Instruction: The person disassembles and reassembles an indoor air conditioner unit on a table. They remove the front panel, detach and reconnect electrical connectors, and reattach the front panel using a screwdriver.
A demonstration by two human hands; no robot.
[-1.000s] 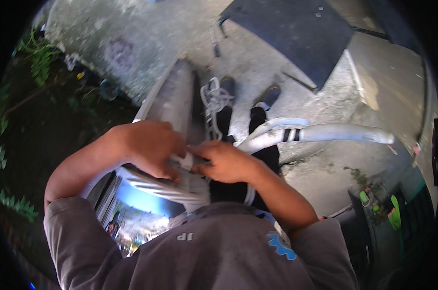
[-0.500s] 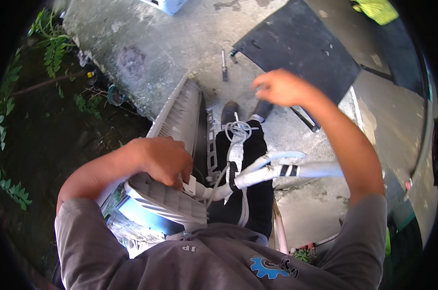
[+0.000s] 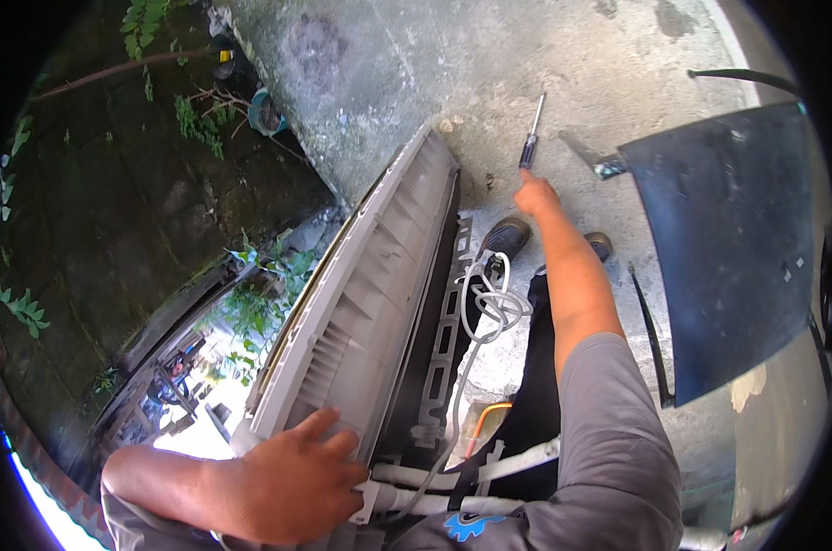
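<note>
A long pale grey air conditioner indoor unit (image 3: 370,266) is tilted up against my left side, its ribbed face showing. My left hand (image 3: 296,477) is curled over its near end, the fingers pressing on the casing beside the white-wrapped pipes (image 3: 517,457). My right arm stretches forward and down. At its end my right hand (image 3: 535,195) closes at the dark handle of a screwdriver (image 3: 531,142), which lies on the concrete with its shaft pointing away. The fingertips partly hide the handle's end. A looped grey cable (image 3: 498,308) hangs beside the unit.
A black flat panel with legs (image 3: 728,248) lies to the right. My shoes (image 3: 508,237) stand on the concrete (image 3: 416,64) between it and the unit. A slotted metal strip (image 3: 443,340) runs along the unit. To the left, the concrete edge drops to dark ground with plants (image 3: 204,119).
My right hand has moved down and forward to the screwdriver. I lean further over, and the view has turned. The left hand stays at the unit's near end.
</note>
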